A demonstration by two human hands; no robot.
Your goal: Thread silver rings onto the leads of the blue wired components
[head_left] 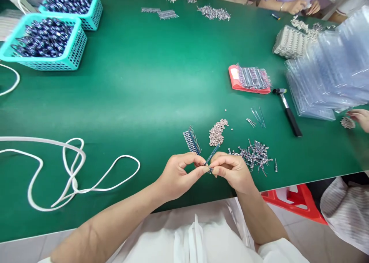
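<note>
My left hand (184, 175) is closed on a thin dark strip (212, 154) that slants up to the right between my hands. At its lower end my right hand (233, 171) pinches a small dark part (210, 170), partly hidden by the fingertips. Just above my left fingers lies a blue row of small pieces with pins (192, 140). Beyond my right hand is a pile of small round beige parts (216, 133). To its right sits a loose heap of small metal-legged parts (255, 154).
On the green table (129, 82) lie a white cord (74, 178) at left, teal baskets (66, 55) of dark parts, a red-wrapped bundle (250, 89), a hammer (291, 119) and clear plastic trays (325, 75). Other people's hands show at the far edge and right.
</note>
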